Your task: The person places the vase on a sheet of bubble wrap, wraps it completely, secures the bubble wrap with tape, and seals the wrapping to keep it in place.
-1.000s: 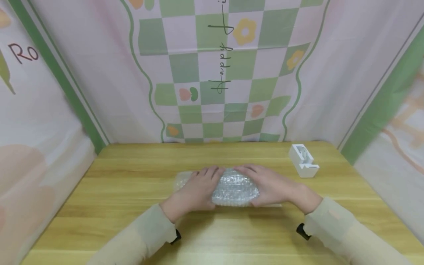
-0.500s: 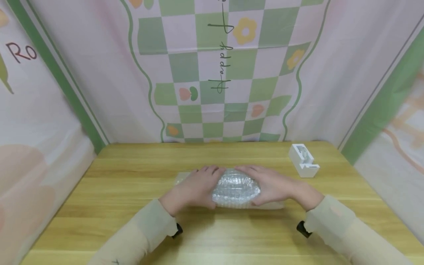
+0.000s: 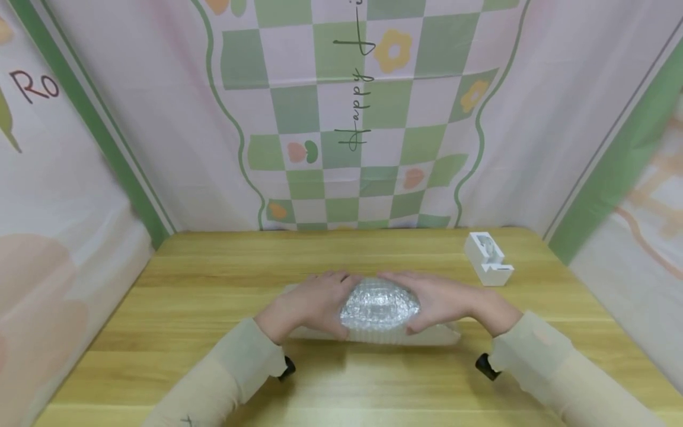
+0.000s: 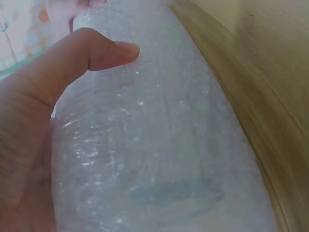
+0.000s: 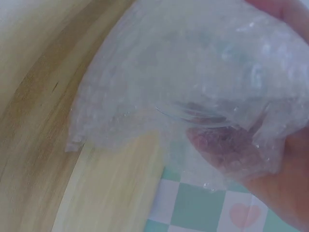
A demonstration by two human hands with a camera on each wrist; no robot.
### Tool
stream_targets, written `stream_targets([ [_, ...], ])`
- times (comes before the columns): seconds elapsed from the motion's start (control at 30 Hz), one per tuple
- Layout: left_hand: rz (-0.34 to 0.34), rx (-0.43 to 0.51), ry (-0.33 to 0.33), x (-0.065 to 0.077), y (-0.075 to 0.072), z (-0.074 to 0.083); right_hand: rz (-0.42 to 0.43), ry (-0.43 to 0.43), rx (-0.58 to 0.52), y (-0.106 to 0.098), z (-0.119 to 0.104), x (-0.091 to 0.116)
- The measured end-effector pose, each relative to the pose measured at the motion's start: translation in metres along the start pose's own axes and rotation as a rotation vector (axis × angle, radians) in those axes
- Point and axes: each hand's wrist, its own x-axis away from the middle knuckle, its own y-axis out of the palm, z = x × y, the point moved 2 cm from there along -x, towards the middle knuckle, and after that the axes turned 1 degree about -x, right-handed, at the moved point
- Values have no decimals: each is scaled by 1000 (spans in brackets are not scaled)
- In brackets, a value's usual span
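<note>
A bundle of clear bubble wrap (image 3: 380, 309) lies crosswise on the wooden table, rolled into a thick cylinder. My left hand (image 3: 316, 303) grips its left part, fingers over the far side and thumb on the near side. The right hand (image 3: 445, 301) holds the right part the same way. In the left wrist view the thumb (image 4: 91, 54) presses on the wrap (image 4: 145, 125); a faint bluish patch shows through the layers. At the bundle's open end in the right wrist view, curved clear edges (image 5: 203, 118) show inside; what they belong to is unclear.
A white tape dispenser (image 3: 488, 259) with a roll of clear tape stands at the back right of the table (image 3: 213, 261). Printed cloth (image 3: 341, 107) hangs behind the table and along both sides.
Both hands have shifted slightly toward the person with the bundle. More of the wrap's loose edge now shows along the near side, below the right hand.
</note>
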Motion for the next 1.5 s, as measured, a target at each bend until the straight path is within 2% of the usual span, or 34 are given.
stream_targets([
  [0.3, 5, 47, 19, -4, 1, -5, -39, 33, -93, -2, 3, -5],
  [0.57, -9, 81, 23, -7, 1, -10, -27, 61, -139, -3, 4, -4],
  [0.7, -27, 109, 18, -9, 1, -13, 7, 22, -70, -2, 5, -2],
  [1.0, -70, 222, 20, -13, 1, -22, 152, -117, 261, -7, -1, 2],
  [1.3, -92, 269, 26, -16, 0, -27, 167, -148, 337, -5, -9, 4],
  [1.5, -99, 350, 34, -18, -1, -31, 162, -86, 342, 0, -14, 1],
])
